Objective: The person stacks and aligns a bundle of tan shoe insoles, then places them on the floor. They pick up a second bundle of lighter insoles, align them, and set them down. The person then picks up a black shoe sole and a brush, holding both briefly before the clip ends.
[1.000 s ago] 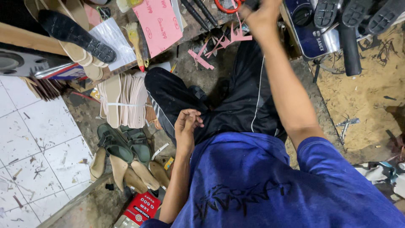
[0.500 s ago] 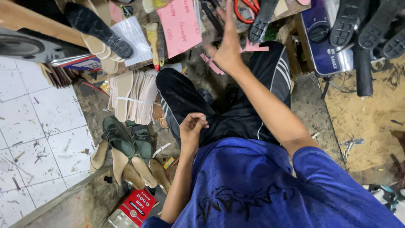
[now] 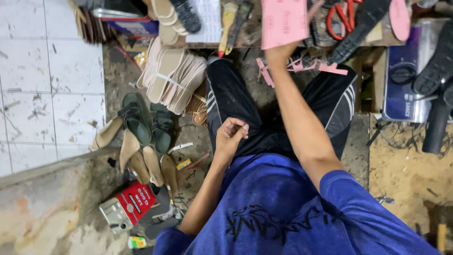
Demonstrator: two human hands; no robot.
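While the person sits low on the ground with both knees spread, the right hand [image 3: 279,53] reaches forward to the cluttered work surface and meets the lower edge of a pink sheet [image 3: 284,21] that lies there. The sheet covers the fingers, so I cannot tell whether they pinch it or only touch it. The left hand [image 3: 231,134] rests on the left thigh of the black trousers [image 3: 226,94], loosely curled with the fingers folded in, and it holds nothing. The two hands are well apart.

As a judgement, the work on this sheet is at its start: the sheet looks whole and uncut on the surface, and the red-handled scissors [image 3: 340,21] lie untouched just to the right of it. Thin pink strips [image 3: 325,67] lie scattered below the edge of the surface, between the knees, so some pink material seems cut already. A black sole [image 3: 361,28] lies beside the scissors.

On the floor to the left, a stack of beige insoles [image 3: 172,75] and a pair of green sandals [image 3: 146,125] lie near the left knee, with a red tin [image 3: 127,208] closer to the camera.
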